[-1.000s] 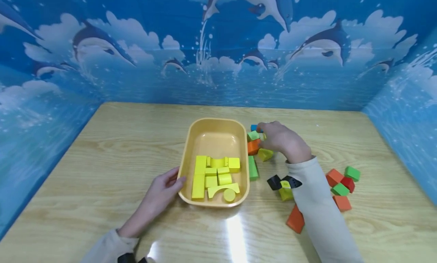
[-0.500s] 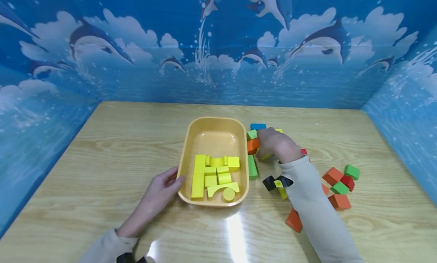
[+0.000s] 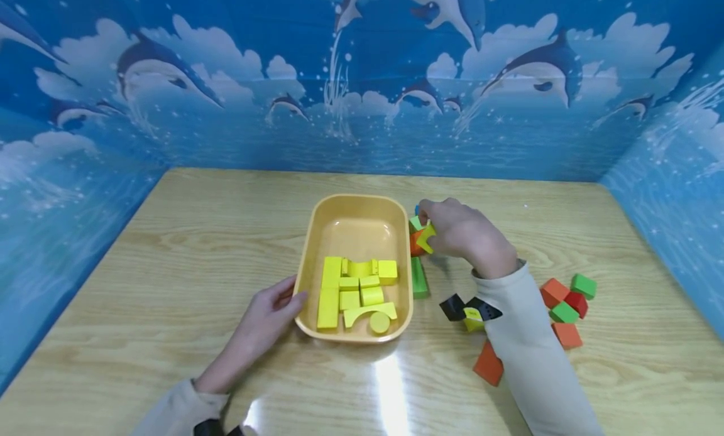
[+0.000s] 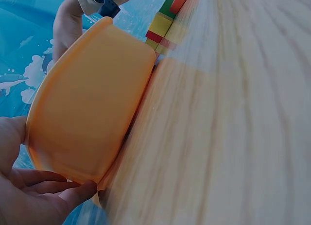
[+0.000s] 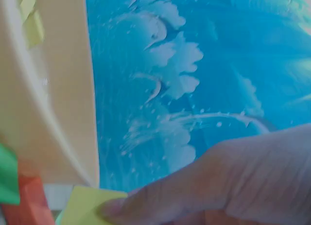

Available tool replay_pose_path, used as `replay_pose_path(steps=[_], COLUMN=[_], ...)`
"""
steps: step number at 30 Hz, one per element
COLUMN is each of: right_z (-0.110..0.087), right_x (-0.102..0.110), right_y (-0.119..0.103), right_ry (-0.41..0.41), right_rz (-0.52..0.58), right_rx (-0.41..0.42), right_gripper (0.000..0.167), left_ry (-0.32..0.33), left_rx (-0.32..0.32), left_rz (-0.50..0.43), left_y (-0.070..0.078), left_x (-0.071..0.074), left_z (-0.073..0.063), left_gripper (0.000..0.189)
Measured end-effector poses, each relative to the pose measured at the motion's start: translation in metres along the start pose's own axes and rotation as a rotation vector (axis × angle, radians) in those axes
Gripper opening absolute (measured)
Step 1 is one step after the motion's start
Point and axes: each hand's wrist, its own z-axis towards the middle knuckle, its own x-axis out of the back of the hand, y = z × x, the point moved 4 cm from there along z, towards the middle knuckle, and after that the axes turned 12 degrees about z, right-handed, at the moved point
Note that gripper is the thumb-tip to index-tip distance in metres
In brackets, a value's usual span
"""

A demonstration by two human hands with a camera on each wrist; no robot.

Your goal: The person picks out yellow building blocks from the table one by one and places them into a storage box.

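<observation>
Fingers of the right hand (image 3: 466, 232) are drawn narrow in a pinch on a yellow block (image 3: 427, 239), which is just to the right of the tan tray (image 3: 362, 228) and near an orange block (image 3: 416, 245) and a green block (image 3: 420, 281), while the left hand (image 3: 268, 320) holds the tray at its left edge. Within the tray, small yellow pieces (image 3: 371, 296) crowd the near end and smooth floor spreads to the far rim; wooden tabletop (image 3: 226, 235) stretches leftward to the dolphin-printed wall (image 3: 237, 141), and loose blocks (image 3: 564, 312) in red, orange and green lie past the right sleeve (image 3: 537, 354).
</observation>
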Motion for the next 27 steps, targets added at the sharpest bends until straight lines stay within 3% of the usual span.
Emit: replay_pose_path(steps=[8, 12, 19, 27], right_z=[0.003, 0.011, 0.025, 0.027], right_x=[-0.01, -0.023, -0.043, -0.046], right_y=[-0.027, -0.034, -0.034, -0.031], right_ry=[0.084, 0.068, -0.033, -0.094], right_rz=[0.015, 0.0, -0.092, -0.009], right_rx=[0.253, 0.343, 0.264, 0.152], right_gripper=[0.035, 0.034, 0.039, 0.053], left_ry=[0.011, 0.013, 0.009, 0.01], left_rx=[0.003, 0.005, 0.005, 0.006], left_rz=[0.001, -0.01, -0.032, -0.015], left_y=[0.0, 0.001, -0.001, -0.001], left_x=[0.0, -0.001, -0.002, -0.001], left_z=[0.0, 0.0, 0.0, 0.001], left_gripper=[0.048, 0.048, 0.047, 0.048])
